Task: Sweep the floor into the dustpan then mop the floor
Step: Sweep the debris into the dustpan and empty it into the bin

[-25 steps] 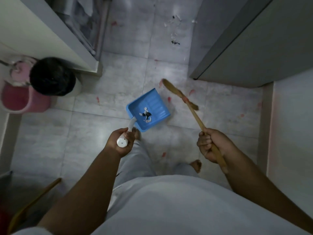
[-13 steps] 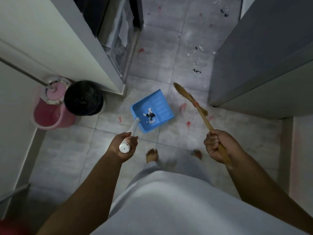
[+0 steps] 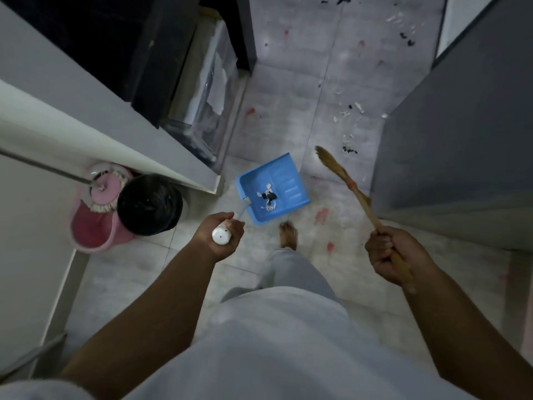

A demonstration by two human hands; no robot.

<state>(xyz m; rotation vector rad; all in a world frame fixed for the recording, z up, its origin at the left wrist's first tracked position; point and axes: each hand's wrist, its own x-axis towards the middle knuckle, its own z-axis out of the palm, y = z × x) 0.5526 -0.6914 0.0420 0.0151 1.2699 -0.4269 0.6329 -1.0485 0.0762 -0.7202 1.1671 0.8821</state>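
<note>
My left hand (image 3: 220, 236) grips the white handle of a blue dustpan (image 3: 284, 180), held just above the floor with a small heap of white and black scraps inside. My right hand (image 3: 388, 256) grips the wooden shaft of a straw broom (image 3: 337, 168), whose bristle tip points up and left, off the tiles. More white and black scraps (image 3: 350, 131) lie on the grey tile floor (image 3: 277, 128) ahead of the broom, beside the grey cabinet. Further scraps (image 3: 403, 30) lie at the far end of the passage. Red stains (image 3: 321, 216) dot the tiles.
A pink mop bucket (image 3: 95, 226) with a mop head stands at the left, next to a bin with a black liner (image 3: 150, 204). A white counter (image 3: 86, 99) and clear drawers (image 3: 207, 105) line the left; a grey cabinet (image 3: 461, 140) lines the right. My bare foot (image 3: 288, 233) is below the dustpan.
I have stepped forward along the passage; more of the floor and scraps ahead came into view. Both hands keep their holds, with dustpan and broom carried along.
</note>
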